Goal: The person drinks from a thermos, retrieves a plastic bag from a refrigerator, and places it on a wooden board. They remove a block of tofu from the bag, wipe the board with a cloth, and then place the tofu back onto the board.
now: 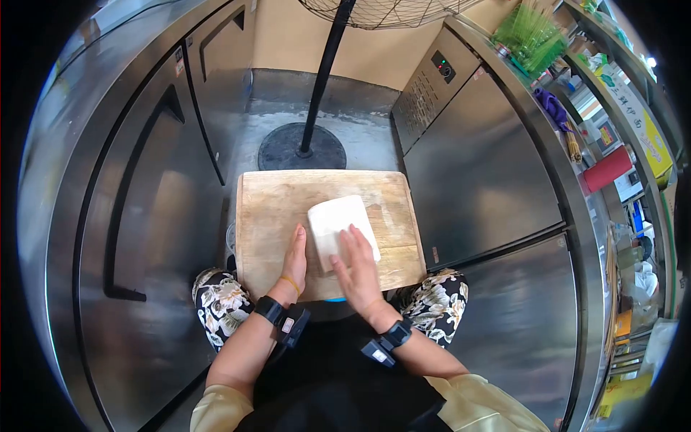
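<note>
A smooth white rectangular block (pixel 342 225) with a slightly rounded top edge lies at an angle on the wooden cutting board (pixel 270 209). Just left of the block, my left hand (pixel 294 261) stands on its side, fingers straight and palm facing the block. My right hand (pixel 355 266) rests over the block's near part with its fingers stretched and spread, hiding some of its front edge. Neither hand is wrapped around anything.
The board sits above my knees, between steel cabinet doors (pixel 162 194) on the left and a steel refrigerator (pixel 497 165) on the right. Ahead stands a fan's round black base (pixel 277 147) with its pole (pixel 324 79). Shelves at far right hold a red roll (pixel 608 169) and packages.
</note>
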The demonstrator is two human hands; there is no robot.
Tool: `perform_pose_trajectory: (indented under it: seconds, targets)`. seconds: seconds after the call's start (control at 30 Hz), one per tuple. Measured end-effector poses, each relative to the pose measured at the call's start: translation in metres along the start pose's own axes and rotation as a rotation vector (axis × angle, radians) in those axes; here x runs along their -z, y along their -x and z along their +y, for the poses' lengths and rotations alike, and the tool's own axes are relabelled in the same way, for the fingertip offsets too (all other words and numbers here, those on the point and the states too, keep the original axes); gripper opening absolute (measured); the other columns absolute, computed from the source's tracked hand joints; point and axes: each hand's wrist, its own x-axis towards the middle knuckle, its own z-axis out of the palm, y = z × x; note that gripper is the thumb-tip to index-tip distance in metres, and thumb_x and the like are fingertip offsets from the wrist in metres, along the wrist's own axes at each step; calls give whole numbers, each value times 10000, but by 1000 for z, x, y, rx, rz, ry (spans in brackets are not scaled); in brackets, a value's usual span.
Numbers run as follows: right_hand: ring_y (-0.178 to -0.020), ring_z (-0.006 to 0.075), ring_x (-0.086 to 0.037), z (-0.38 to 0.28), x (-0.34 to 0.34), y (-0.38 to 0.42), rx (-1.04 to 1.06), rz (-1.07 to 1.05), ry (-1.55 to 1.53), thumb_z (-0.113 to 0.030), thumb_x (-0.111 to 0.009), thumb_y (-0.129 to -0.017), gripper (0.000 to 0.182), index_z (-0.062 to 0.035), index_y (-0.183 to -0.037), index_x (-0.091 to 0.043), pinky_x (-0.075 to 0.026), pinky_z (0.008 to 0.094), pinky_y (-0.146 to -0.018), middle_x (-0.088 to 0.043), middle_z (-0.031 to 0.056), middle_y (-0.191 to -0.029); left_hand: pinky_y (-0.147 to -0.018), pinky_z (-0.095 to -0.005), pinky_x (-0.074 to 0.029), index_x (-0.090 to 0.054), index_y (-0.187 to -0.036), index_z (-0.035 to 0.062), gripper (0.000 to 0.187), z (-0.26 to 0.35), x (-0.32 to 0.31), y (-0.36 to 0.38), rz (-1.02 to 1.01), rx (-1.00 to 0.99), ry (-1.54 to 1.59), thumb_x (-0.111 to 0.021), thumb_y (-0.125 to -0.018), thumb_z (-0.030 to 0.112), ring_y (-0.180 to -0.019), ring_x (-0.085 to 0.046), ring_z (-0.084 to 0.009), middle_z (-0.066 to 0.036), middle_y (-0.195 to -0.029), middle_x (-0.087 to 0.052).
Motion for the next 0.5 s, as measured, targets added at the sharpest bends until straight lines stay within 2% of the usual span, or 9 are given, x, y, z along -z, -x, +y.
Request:
perform_pose_trajectory:
  seconds: [0.03, 0.13, 0.23, 0.37, 0.5]
  targets:
    - [-1306, 383, -357, 5, 10, -1, 19, 40, 31, -187, -567, -914, 451, -21, -1320, -462, -279, 411, -1100, -385, 203, -1406, -1155, -388, -104, -182, -1487, 43, 707, -1, 1, 2, 20, 6, 16, -349, -982, 508, -1435, -142, -209, -102, -1562, -156]
    - [-1290, 362, -385, 58, 23, -3, -131, 149, -57, -277, -494, -959, 453, 24, -1295, -457, -274, 413, -1100, -419, 225, -1373, -1156, -369, -108, -193, -1483, 37, 689, -4, 0, 4, 59, 37, 28, -349, -988, 490, -1430, -158, -205, -100, -1555, -178]
    - [-1305, 309, -380, 103, 31, 3, -469, 154, -326, -363, -418, -992, 518, 30, -1330, -428, -263, 375, -1106, -423, 199, -1386, -1153, -341, -123, -201, -1482, 38, 685, -3, -10, 6, 65, 38, 7, -351, -989, 489, -1426, -168, -204, -103, -1550, -191]
    - [-1321, 221, -382, 136, 11, 9, -748, 106, -722, -489, -412, -973, 653, -4, -1408, -361, -269, 341, -1102, -412, 131, -1432, -1144, -314, -143, -196, -1475, 10, 705, -2, -25, 5, -4, -56, -23, -355, -987, 493, -1423, -173, -214, -121, -1546, -188]
    - [-1341, 229, -355, 135, 0, -2, -738, 24, -881, -509, -396, -971, 687, 10, -1417, -336, -235, 341, -1121, -377, 148, -1455, -1137, -297, -156, -191, -1468, -20, 725, -3, -37, -6, -71, -146, -47, -358, -985, 494, -1421, -176, -223, -137, -1544, -183]
